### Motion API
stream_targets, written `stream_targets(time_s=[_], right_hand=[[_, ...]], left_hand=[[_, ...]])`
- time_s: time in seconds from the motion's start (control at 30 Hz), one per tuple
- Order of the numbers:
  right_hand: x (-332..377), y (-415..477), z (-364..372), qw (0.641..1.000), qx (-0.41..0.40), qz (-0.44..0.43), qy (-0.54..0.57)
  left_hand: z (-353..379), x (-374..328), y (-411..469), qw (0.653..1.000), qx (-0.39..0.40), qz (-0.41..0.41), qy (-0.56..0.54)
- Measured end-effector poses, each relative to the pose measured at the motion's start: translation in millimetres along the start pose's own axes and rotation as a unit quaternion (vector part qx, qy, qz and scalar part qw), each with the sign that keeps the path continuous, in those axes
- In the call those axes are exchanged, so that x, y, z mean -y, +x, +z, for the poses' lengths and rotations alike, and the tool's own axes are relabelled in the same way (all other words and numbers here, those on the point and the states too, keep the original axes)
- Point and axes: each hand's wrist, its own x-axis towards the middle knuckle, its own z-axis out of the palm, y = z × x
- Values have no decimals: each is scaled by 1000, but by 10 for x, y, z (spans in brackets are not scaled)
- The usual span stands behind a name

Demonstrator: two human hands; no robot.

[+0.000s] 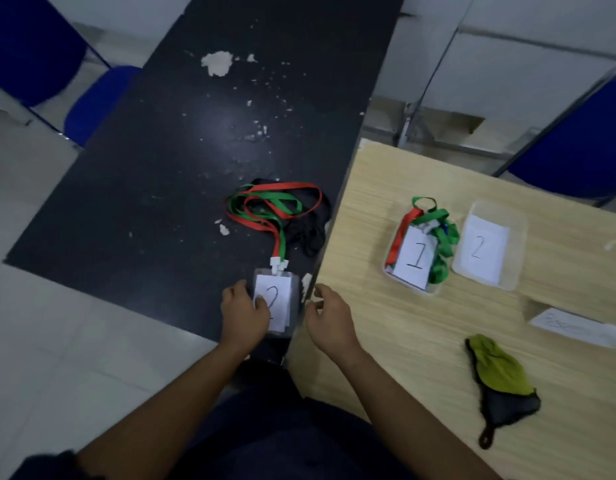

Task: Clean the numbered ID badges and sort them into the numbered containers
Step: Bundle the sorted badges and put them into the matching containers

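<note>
A clear badge holder with a paper marked 2 (277, 301) lies at the near edge of the black table (161, 168). Its red and green lanyard (268, 209) trails away in loops, over a black lanyard. My left hand (242, 315) grips the badge's left side, thumb on the paper. My right hand (329, 318) hovers just right of the badge with fingers curled apart, holding nothing. On the wooden table (403, 341), container 1 (389, 268) holds a badge marked 1 with its lanyard. Container 2 (514, 268) beside it holds only its number label.
A green and grey cleaning cloth (500, 379) lies on the wooden table's near right. A white paper strip (576, 329) sits right of the containers. White chips mark the black table's surface. Blue chairs (95, 98) stand at far left and far right.
</note>
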Motion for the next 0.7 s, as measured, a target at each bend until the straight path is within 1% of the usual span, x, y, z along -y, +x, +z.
stream_targets(time_s=[0.07, 0.13, 0.23, 0.33, 0.43, 0.53, 0.6, 0.7], right_hand=[[86, 2, 195, 1000, 15, 20, -17], [163, -9, 376, 998, 14, 44, -38], [271, -28, 575, 994, -19, 76, -76], [344, -4, 699, 990, -39, 99, -93], [393, 29, 799, 988, -49, 134, -53], [416, 60, 880, 979, -82, 183, -22], [418, 91, 896, 969, -107, 220, 33], [461, 166, 891, 948, -120, 266, 127]], left_hand=[[-63, 61, 18, 999, 38, -18, 12], [-98, 99, 45, 998, 60, -20, 31], [-143, 117, 105, 995, 92, -19, 36], [-179, 140, 153, 990, 125, 7, 59], [-215, 140, 158, 984, 163, 31, 63], [-253, 168, 213, 981, 186, 28, 45], [-277, 201, 273, 980, 196, 19, 27], [-307, 220, 327, 976, 213, -26, -47]])
